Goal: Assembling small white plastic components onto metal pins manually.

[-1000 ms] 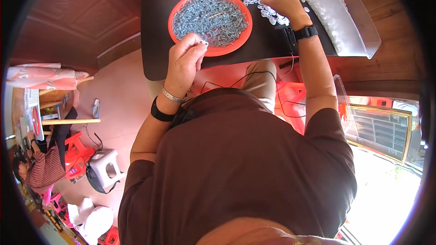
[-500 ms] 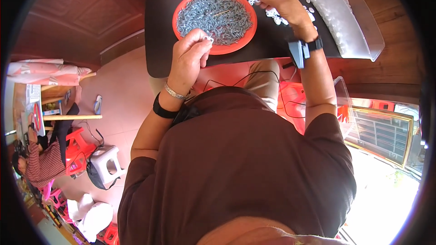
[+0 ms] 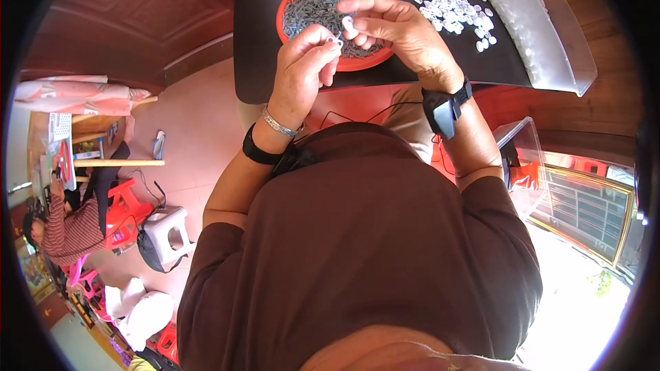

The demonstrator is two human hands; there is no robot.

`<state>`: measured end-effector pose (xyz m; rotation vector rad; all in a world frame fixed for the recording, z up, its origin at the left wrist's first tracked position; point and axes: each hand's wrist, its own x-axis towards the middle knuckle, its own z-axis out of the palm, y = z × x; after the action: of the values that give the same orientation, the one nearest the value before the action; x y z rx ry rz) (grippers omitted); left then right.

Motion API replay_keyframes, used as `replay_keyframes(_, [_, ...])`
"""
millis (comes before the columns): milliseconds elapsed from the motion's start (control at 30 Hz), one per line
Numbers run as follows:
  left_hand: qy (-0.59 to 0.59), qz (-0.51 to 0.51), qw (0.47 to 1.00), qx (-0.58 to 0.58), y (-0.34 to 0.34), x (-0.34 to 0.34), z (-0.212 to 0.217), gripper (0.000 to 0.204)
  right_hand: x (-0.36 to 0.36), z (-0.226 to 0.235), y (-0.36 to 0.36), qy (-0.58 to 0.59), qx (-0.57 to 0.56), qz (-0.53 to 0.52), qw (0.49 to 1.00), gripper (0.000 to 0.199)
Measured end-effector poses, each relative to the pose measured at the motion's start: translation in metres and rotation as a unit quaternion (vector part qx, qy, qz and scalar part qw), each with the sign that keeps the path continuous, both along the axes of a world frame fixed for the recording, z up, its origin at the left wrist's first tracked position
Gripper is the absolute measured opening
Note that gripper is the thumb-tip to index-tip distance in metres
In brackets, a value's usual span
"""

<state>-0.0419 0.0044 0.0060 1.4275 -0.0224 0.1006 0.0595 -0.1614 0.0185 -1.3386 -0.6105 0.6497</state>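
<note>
Above the near part of a round red tray, my two hands are close together. The thumb and fingers of my left hand pinch a small white plastic piece with a loop. A small white oval plastic piece sits between the thumb and fingers of my right hand. The two pieces are near each other; I cannot tell whether they touch. Many small grey, screw-like pieces fill the tray, partly hidden by my hands. Loose white oval plastic pieces are spread on the dark table to the right.
A translucent plastic bin holding white pieces stands at the table's right edge. Dark cables hang below the table's near edge. A white stool, a red stool and a seated person are at the left.
My right hand has come from the white pile over to the tray beside my left hand, bringing a white oval piece. My left hand keeps its pinch. The whole view has shifted slightly.
</note>
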Motion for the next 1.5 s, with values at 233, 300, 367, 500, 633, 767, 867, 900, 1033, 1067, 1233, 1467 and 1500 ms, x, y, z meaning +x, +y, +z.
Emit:
replay_keyframes(233, [-0.012,0.005,0.999,-0.039,0.006,-0.003,-0.006,0.020,-0.027,0.002,0.014,-0.111,0.006,-0.012,0.994,0.025])
replay_keyframes(300, [-0.008,0.005,0.999,-0.045,0.007,-0.004,-0.007,0.019,-0.028,-0.002,0.015,-0.111,0.019,-0.008,0.994,0.023])
replay_keyframes(367, [-0.015,-0.005,0.998,-0.062,0.008,-0.004,-0.009,0.019,-0.028,-0.003,0.015,-0.110,0.032,-0.005,0.993,0.022])
replay_keyframes(500, [-0.016,-0.016,0.996,-0.090,0.008,-0.002,-0.011,0.018,-0.027,-0.006,0.016,-0.097,0.032,-0.035,0.994,0.016])
replay_keyframes(633, [-0.028,-0.003,0.993,-0.112,0.007,-0.001,-0.013,0.017,-0.031,-0.016,0.020,-0.116,0.075,-0.055,0.989,0.012])
replay_keyframes(767, [-0.036,0.007,0.993,-0.109,0.008,0.001,-0.018,0.016,-0.037,-0.019,0.018,-0.063,0.105,-0.021,0.992,0.015])
replay_keyframes(867, [-0.030,0.005,0.993,-0.113,0.010,0.001,-0.018,0.016,-0.037,-0.020,0.019,-0.131,0.072,-0.054,0.987,0.016])
replay_keyframes(900, [-0.029,0.006,0.993,-0.113,0.009,0.001,-0.019,0.016,-0.037,-0.019,0.018,-0.130,0.071,-0.053,0.988,0.016])
replay_keyframes(1033, [-0.027,0.010,0.990,-0.137,0.007,0.004,-0.021,0.017,-0.037,-0.011,0.015,-0.051,0.071,-0.029,0.996,0.014])
replay_keyframes(1067, [-0.024,0.009,0.990,-0.136,0.007,0.004,-0.022,0.017,-0.036,-0.011,0.015,-0.027,0.064,-0.036,0.997,0.013])
replay_keyframes(1233, [-0.024,0.003,0.991,-0.130,0.005,0.004,-0.019,0.017,-0.029,-0.013,0.008,-0.048,-0.008,-0.029,0.998,0.014])
replay_keyframes(1467, [-0.027,0.040,0.998,-0.048,0.004,0.003,-0.016,0.017,-0.025,-0.013,0.013,0.004,0.001,-0.116,0.993,0.017])
replay_keyframes(1500, [-0.027,0.040,0.998,-0.048,0.003,0.003,-0.015,0.017,-0.025,-0.012,0.013,0.004,0.000,-0.116,0.993,0.017])
